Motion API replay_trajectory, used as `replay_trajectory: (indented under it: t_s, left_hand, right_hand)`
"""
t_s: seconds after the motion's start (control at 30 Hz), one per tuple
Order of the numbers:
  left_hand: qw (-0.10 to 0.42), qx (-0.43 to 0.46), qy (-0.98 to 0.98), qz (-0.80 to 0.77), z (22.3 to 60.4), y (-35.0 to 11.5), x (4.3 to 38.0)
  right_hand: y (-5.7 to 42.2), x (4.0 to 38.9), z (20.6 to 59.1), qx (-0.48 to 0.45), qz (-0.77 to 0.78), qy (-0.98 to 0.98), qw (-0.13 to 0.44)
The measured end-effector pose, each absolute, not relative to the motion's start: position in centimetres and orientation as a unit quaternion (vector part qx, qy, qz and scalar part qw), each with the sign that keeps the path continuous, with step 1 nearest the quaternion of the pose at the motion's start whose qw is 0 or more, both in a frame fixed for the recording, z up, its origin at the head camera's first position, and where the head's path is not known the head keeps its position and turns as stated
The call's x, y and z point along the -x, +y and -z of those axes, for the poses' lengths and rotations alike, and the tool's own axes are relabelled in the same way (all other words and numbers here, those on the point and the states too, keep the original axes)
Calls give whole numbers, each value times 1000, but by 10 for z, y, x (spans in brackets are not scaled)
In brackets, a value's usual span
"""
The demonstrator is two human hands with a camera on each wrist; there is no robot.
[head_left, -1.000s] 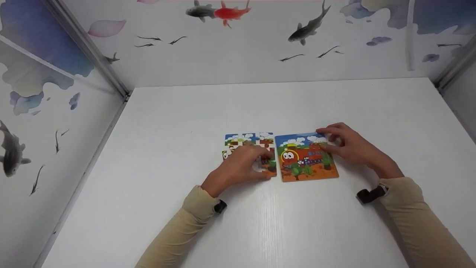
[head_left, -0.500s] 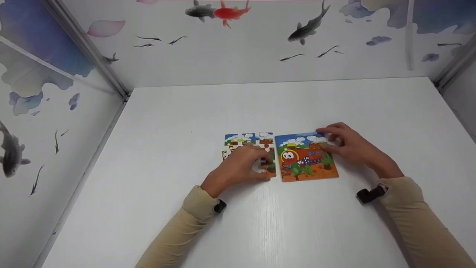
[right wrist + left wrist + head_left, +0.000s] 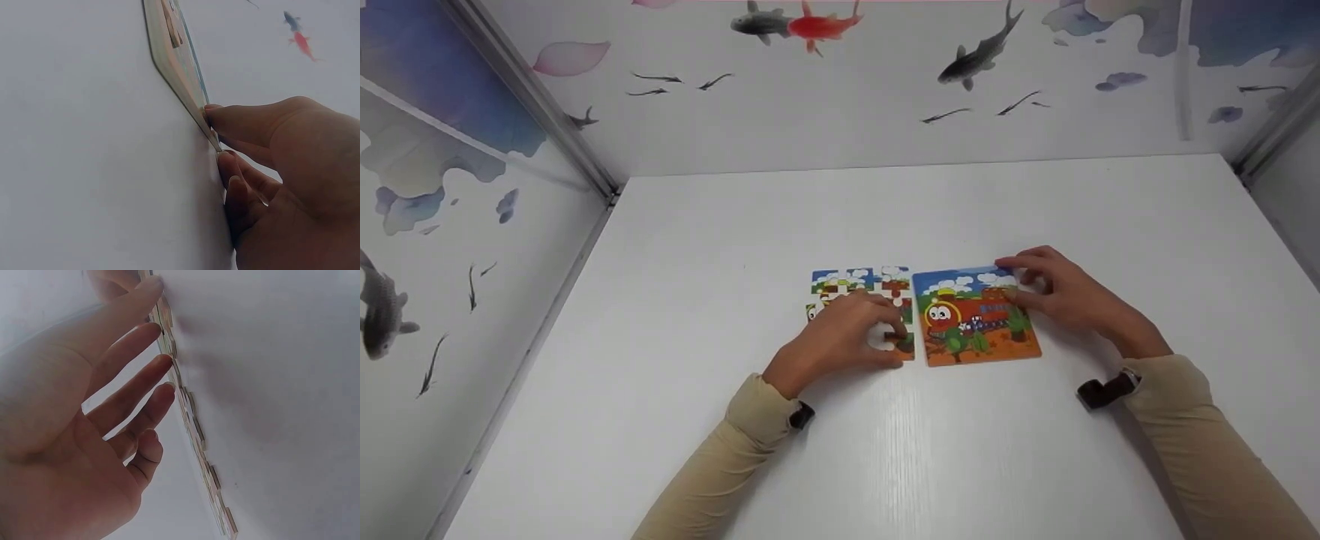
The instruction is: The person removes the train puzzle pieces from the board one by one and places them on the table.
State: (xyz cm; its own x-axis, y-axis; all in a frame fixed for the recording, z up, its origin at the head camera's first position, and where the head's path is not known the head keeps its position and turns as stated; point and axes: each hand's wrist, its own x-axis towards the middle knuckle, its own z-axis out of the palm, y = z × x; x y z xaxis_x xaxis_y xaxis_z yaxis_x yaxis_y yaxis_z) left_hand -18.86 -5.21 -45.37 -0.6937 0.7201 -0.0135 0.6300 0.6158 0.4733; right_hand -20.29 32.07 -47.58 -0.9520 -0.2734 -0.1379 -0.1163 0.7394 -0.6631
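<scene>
In the head view, my left hand [image 3: 836,334] is over several loose jigsaw pieces [image 3: 859,279] printed with clouds and parts of a train. Its thumb and forefinger pinch the lower-right corner jigsaw piece [image 3: 907,346], which lies flat; the hand hides some of the others. Right beside them is a square picture board [image 3: 982,319] with a red cartoon train. My right hand [image 3: 1065,296] grips that board near its upper right corner, thumb on its face. The right wrist view shows the board's edge [image 3: 180,101] between thumb and fingers.
A white tabletop [image 3: 735,225] surrounds the pieces and board. Behind it stands a white panel [image 3: 840,112] with painted fish, and another printed panel [image 3: 457,247] rises on the left. Both wrists carry dark straps [image 3: 1106,391].
The lower-right corner piece has slid slightly toward me, opening a gap below the piece above it. My left fingers shifted with it; my right hand and the board stay put.
</scene>
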Motion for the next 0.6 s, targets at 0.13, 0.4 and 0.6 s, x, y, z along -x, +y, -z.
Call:
replay_trajectory:
  t_s: [0.13, 0.4, 0.6]
  left_hand:
    - [96, -382, 892, -223, 453, -52, 188]
    - [84, -385, 889, -235, 451, -48, 187]
    - [86, -383, 892, -224, 450, -42, 182]
  right_hand:
    - [320, 204, 476, 105, 347, 925, 116]
    - [320, 205, 478, 108, 346, 925, 114]
    - [319, 204, 477, 118, 347, 924, 108]
